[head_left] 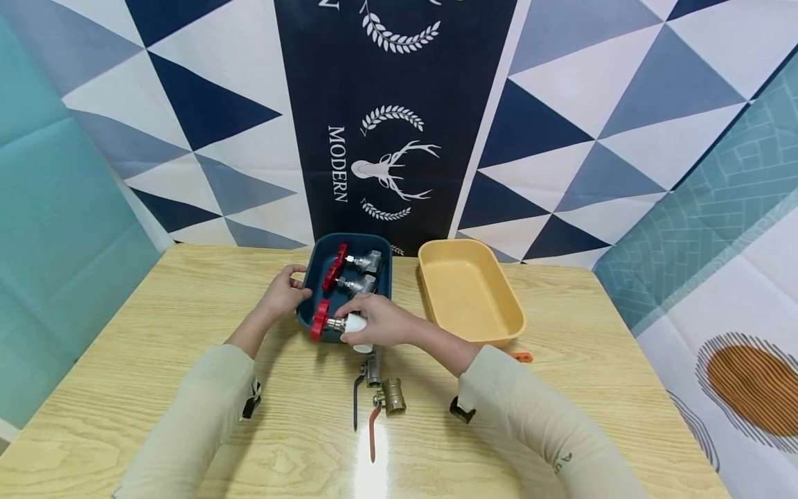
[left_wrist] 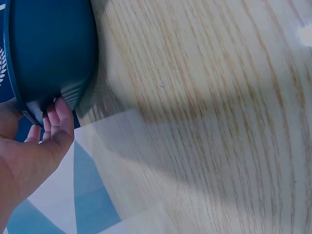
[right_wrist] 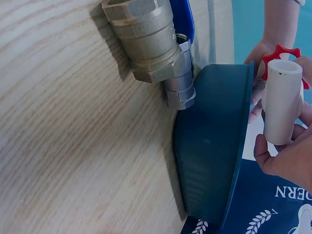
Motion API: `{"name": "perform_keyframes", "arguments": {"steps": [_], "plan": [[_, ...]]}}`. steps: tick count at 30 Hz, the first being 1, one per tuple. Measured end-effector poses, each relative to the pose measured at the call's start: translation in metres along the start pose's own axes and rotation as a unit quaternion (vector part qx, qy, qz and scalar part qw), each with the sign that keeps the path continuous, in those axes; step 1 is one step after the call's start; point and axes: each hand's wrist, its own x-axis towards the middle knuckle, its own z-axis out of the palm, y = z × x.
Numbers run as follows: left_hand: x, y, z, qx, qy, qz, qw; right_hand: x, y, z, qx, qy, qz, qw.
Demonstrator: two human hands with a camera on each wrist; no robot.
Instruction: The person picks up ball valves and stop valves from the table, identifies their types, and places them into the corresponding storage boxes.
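Note:
My left hand (head_left: 284, 296) grips the left rim of a dark blue tray (head_left: 316, 258), thumb at the rim and fingers against the outer wall in the left wrist view. Over the tray's near end, my right hand (head_left: 382, 319) holds a valve with a white plastic body (right_wrist: 282, 100) and a red handwheel (head_left: 320, 320). Two metal valves with red handwheels lie in the tray: a farther one (head_left: 368, 261) and a nearer one (head_left: 358, 285), partly hidden by the right hand.
In front of the tray lie a steel ball valve (head_left: 373, 369) with a blue lever and a brass ball valve (head_left: 393, 397) with an orange lever. A yellow tray (head_left: 515, 313) stands to the right. Some orange item (head_left: 522, 357) shows beside the right forearm.

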Motion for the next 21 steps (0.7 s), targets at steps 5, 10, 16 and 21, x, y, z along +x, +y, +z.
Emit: {"name": "perform_keyframes", "arguments": {"steps": [5, 10, 16, 21], "plan": [[0.000, -0.001, -0.001, 0.004, 0.001, 0.006, 1.0000, 0.002, 0.003, -0.002, 0.001, 0.006, 0.007, 1.000], [0.000, -0.001, -0.002, 0.002, 0.002, 0.007, 1.0000, 0.005, 0.007, -0.003, 0.004, 0.012, 0.011, 1.000], [0.000, -0.002, 0.000, 0.003, 0.005, 0.003, 1.0000, 0.008, 0.010, -0.005, 0.006, 0.017, 0.008, 1.000], [0.000, -0.001, 0.000, 0.004, 0.007, 0.006, 1.0000, 0.010, 0.013, -0.007, 0.010, 0.018, 0.011, 1.000]]}}
